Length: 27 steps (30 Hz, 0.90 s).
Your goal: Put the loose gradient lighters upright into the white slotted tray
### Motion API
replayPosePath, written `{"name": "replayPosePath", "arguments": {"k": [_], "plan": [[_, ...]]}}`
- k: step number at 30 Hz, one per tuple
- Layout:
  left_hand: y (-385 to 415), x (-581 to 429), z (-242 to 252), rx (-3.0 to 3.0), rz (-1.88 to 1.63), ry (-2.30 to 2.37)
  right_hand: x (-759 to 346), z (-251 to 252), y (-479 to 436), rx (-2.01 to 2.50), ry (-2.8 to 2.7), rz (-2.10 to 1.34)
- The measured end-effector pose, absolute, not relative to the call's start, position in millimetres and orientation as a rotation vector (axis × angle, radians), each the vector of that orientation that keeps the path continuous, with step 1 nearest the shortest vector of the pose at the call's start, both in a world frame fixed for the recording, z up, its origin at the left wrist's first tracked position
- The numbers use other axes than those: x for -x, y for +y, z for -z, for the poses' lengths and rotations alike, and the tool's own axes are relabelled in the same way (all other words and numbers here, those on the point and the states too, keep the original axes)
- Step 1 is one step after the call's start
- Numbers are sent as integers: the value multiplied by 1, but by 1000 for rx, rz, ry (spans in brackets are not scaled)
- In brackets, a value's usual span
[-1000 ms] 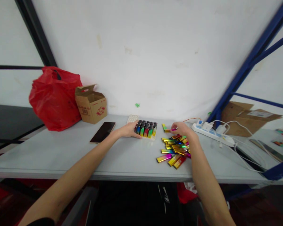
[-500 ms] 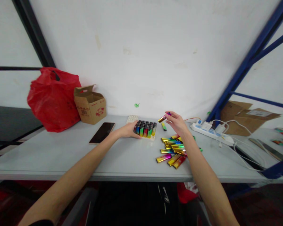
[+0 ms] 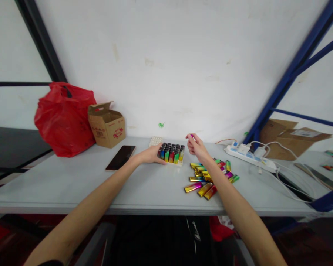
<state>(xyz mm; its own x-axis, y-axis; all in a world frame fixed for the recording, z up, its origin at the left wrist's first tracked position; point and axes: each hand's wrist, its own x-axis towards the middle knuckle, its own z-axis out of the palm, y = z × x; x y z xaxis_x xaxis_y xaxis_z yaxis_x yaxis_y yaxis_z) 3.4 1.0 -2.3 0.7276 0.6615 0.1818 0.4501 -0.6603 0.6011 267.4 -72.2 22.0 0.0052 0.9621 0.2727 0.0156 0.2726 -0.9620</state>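
A tray of upright lighters (image 3: 172, 153) with black tops stands on the grey table (image 3: 72, 184). My left hand (image 3: 150, 154) rests against the tray's left side, fingers curled on its edge. My right hand (image 3: 196, 147) hovers just right of the tray, pinched round one lighter whose purple tip (image 3: 191, 136) shows above the fingers. A pile of loose shiny lighters (image 3: 208, 177) in gold, red, green and purple lies on the table under my right forearm.
A dark phone (image 3: 120, 157) lies left of the tray. Behind it stand a small cardboard box (image 3: 107, 125) and a red plastic bag (image 3: 63, 118). A white perforated tray (image 3: 155, 140) sits behind the lighters. At right are a power strip (image 3: 248, 153) with cables and a blue rack frame (image 3: 288, 74).
My right hand picked one lighter out of the loose pile, raised it, and brought it left toward the tray. My left hand stayed at the tray.
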Motion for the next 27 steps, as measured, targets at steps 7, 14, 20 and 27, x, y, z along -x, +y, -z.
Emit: {"name": "replayPosePath", "arguments": {"k": [7, 14, 20, 27], "plan": [[1, -3, 2, -2425, -520, 847, -263, -7, -64, 1226, -1415, -551], [-1, -4, 1, -2391, -543, 858, -260, -6, -65, 1298, -1517, -269], [-4, -4, -2, -2391, -533, 879, -256, -14, -75, 1242, -1547, -228], [-2, -4, 0, -2397, -517, 862, -250, -10, -74, 1295, -1583, -195]]}}
